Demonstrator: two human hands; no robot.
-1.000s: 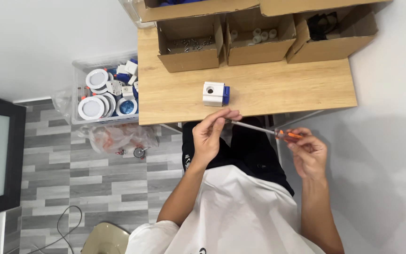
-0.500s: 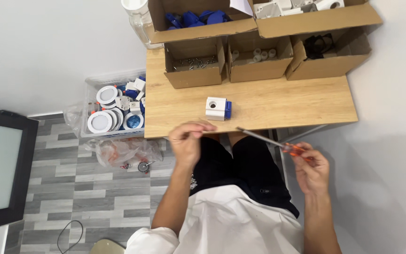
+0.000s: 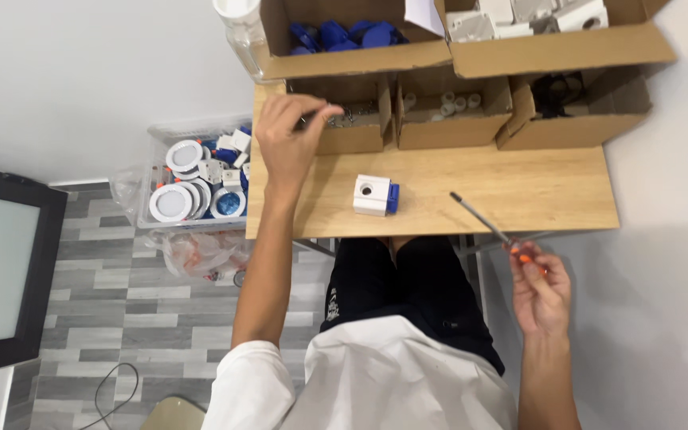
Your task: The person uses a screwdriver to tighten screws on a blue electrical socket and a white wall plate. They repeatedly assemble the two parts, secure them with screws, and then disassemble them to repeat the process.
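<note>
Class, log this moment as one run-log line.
left hand: over small-parts box | right hand: holds screwdriver | white-blue block: on table

left arm stretched forward, left hand (image 3: 288,135) fingertips pinched together, right hand (image 3: 539,288) drawn back near body, fingers curled closed

1 head-worn view, looking straight down from well above, wooden desk (image 3: 519,191) ahead, lap below
</note>
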